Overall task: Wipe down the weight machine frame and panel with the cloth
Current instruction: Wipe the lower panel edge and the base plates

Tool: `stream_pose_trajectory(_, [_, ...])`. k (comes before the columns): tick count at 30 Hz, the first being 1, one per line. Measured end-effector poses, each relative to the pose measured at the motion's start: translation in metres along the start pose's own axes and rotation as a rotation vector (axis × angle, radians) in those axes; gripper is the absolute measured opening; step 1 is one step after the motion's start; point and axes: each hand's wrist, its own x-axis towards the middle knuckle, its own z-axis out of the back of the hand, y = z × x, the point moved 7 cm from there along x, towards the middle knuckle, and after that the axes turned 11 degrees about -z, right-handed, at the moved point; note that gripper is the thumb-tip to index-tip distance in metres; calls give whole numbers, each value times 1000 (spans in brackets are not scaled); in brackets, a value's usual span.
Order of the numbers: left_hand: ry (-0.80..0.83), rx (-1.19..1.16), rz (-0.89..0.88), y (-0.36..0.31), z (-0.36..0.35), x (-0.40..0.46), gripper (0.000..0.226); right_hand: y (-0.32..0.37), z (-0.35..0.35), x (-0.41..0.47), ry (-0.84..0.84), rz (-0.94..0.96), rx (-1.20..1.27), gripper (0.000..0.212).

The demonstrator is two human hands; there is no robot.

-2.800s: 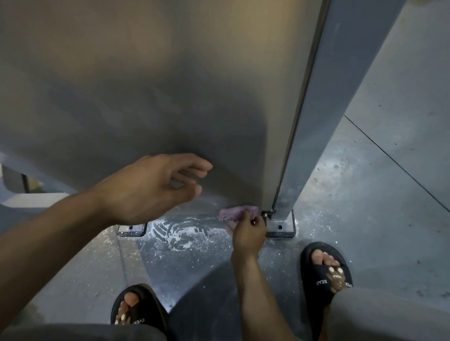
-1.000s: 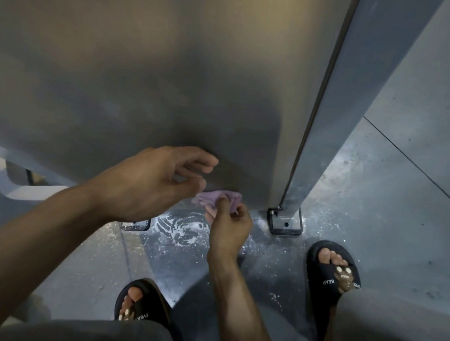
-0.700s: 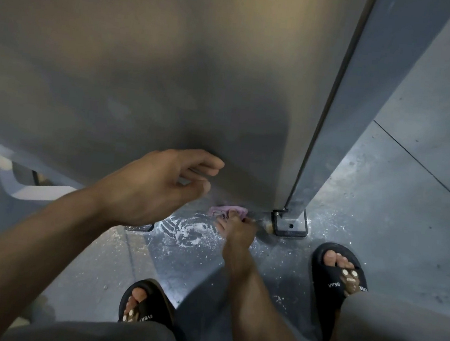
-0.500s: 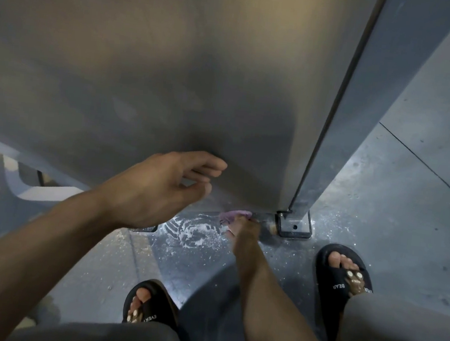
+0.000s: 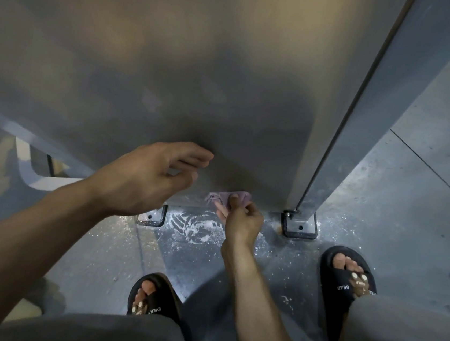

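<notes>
Watching from my end, the right hand (image 5: 242,219) had slid back left from the foot bracket (image 5: 300,226), pinching the purple cloth (image 5: 230,198) against the panel (image 5: 172,80) bottom edge. Left hand (image 5: 147,175) stayed loose-fingered just up-left of it, holding nothing, so I figured that lower strip was nearly done and the frame post (image 5: 380,104) was next.
</notes>
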Motion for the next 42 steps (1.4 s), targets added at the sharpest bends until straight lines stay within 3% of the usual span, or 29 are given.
stream_pose_trajectory(3, [-22,15,23,8,7,-6,34,13,-14,-23,90,73,79,13])
stream_pose_trajectory(10, [-69,88,114,23,13,-13,32,6,-8,-8,31,71,24,20])
stream_pose_trajectory(16, [-111,75,197,30,11,-14,24,-32,5,25,-66,-152,-29,12])
stream_pose_trajectory(19, [-157,-47,284,38,10,-18,19,-46,10,43,-117,-256,-10,12])
stream_pose_trajectory(25, [-200,-246,412,54,6,-25,49,-54,15,60,-144,-353,-68,18])
stream_pose_trajectory(30, [-226,-277,437,57,11,-31,53,-47,6,41,-62,-288,-37,10])
stream_pose_trajectory(37, [-265,-297,423,55,18,-37,45,-8,-32,-28,181,-99,93,2])
stream_pose_trajectory(42, [-246,-303,422,55,18,-38,36,-12,-26,-25,129,-5,67,5])
